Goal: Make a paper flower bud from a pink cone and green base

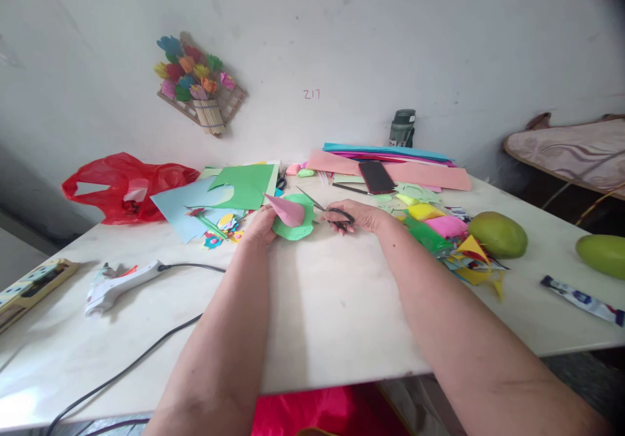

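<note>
My left hand [262, 225] grips the left side of a green paper piece [297, 230] with a wavy edge. On that piece sits a pink paper cone [288, 212], its tip leaning up to the left. My right hand [354, 215] is closed around the handles of a pair of scissors [346, 215]. The scissors' blades are spread apart and point left, close to the right edge of the green paper; I cannot tell whether they touch it. Some fingers of my left hand are hidden behind the paper.
A white glue gun [122, 284] with its black cord and a power strip [32, 289] lie left. Behind are a red plastic bag [129, 182], green card [247, 185], a phone [376, 177] and a bottle [402, 127]. Paper scraps [469, 263], mangoes [498, 234] and a tube [581, 299] lie right.
</note>
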`<state>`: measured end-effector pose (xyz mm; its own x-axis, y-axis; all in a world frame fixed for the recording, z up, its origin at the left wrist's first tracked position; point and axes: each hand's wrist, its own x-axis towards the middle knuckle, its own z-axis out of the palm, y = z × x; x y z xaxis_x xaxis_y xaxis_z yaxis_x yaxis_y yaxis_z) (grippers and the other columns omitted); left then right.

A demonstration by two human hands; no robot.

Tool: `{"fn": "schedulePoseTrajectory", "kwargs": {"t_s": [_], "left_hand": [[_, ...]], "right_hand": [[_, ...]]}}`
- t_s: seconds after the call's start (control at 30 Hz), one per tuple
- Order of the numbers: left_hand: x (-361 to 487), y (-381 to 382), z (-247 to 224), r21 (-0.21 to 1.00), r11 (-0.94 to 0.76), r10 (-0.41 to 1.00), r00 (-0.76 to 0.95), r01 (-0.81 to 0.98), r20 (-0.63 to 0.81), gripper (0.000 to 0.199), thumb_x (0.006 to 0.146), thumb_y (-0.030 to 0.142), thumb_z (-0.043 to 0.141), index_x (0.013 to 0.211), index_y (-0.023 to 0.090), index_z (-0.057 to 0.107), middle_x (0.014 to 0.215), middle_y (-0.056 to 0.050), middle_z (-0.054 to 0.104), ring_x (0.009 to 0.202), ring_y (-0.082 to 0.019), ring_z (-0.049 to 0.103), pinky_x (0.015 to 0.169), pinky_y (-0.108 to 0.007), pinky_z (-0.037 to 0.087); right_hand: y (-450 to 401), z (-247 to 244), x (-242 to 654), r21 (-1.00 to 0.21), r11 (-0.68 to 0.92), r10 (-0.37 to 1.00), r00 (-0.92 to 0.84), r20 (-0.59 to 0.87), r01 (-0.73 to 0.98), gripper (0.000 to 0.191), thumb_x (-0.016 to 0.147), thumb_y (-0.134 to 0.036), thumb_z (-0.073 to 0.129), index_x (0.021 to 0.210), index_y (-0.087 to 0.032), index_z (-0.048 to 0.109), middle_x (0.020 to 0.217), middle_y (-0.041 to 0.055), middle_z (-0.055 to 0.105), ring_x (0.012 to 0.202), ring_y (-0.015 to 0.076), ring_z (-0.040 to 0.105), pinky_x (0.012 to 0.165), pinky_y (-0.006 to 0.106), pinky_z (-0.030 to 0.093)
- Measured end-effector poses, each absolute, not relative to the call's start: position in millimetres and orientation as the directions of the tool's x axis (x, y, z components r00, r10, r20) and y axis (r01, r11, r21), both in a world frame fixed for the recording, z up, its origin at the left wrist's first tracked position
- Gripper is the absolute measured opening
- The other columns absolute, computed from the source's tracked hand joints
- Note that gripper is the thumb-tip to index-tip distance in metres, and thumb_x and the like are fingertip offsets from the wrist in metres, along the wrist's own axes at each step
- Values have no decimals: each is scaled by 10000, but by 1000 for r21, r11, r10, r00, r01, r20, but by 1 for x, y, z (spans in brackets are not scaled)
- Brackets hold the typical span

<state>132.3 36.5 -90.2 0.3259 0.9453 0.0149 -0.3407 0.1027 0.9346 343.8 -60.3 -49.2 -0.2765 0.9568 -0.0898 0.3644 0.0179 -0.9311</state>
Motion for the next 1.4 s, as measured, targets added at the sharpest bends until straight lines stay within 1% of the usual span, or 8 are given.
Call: {"fn": "schedulePoseTrajectory", "kwargs": {"t_s": [0.13,0.27,0.47,0.67,0.8,1.07,1.23,1.4], "left_hand": [[132,36,-90,935,101,944,328,-339,17,229,583,260,724,788,172,671,798,-67,717,892,-240,663,811,-324,533],[132,36,-89,935,106,942,336,-338,15,218,593,282,720,776,172,672,800,-79,716,904,-249,660,809,-329,535],[132,36,-89,938,112,939,343,-328,8,240,559,281,734,759,166,670,782,-76,715,891,-251,662,815,-333,532],[130,35,-90,940,96,940,340,-328,22,303,537,311,749,784,153,670,788,-81,714,871,-253,665,813,-347,530],[130,37,-91,943,92,940,341,-320,24,312,542,317,751,795,152,672,782,-79,712,858,-250,665,803,-350,532],[129,37,-90,942,97,927,374,-322,33,293,509,219,745,784,149,669,779,-74,710,861,-246,660,793,-339,533],[128,38,-91,940,97,937,348,-326,24,283,497,206,746,760,151,659,766,-71,706,857,-249,659,785,-340,533],[129,38,-91,939,95,945,326,-331,19,268,502,233,749,739,157,650,735,-71,700,838,-251,660,764,-346,534]], "right_hand": [[-60,-49,344,-930,16,957,-276,-92,366,275,775,-405,615,682,-167,515,550,3,554,403,69,467,320,182,234],[-60,-49,344,-928,24,956,-281,-88,372,266,779,-392,608,676,-166,514,547,4,555,401,71,465,320,184,235],[-63,-46,343,-919,23,958,-271,-92,394,270,797,-375,596,660,-163,501,517,-4,539,388,62,449,330,184,234],[-60,-49,345,-916,7,952,-282,-116,402,249,795,-386,588,733,-150,540,543,-9,528,393,54,432,336,181,210],[-64,-45,344,-916,-13,952,-274,-134,400,214,799,-352,581,747,-147,547,533,-11,516,401,55,424,344,187,197],[-67,-38,343,-899,-67,946,-259,-195,432,179,824,-295,565,731,-146,531,506,-17,493,388,52,393,354,190,177],[-67,-37,342,-913,-81,944,-262,-199,400,202,829,-257,563,669,-148,505,493,-19,485,386,48,389,366,184,227],[-63,-41,345,-928,-111,938,-271,-216,355,167,802,-241,586,681,-136,538,459,-29,473,379,52,382,378,187,264]]}}
